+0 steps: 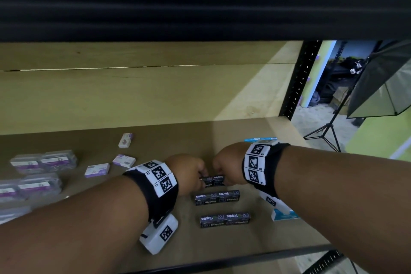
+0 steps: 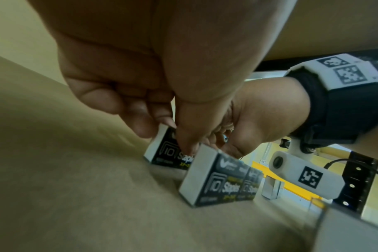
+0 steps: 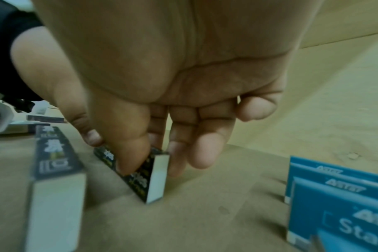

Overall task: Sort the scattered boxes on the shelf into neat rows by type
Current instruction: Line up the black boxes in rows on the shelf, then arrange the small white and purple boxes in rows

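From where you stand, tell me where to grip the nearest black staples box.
Take the nearest black staples box by its two short ends, coming from above. It lies flat and long across the shelf, apart from the next row, so both ends look free for fingers.

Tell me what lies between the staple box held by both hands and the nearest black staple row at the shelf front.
In the head view, one more black row lies between the held box and the front row; bare shelf separates them.

A softbox light on a tripod stands beyond.
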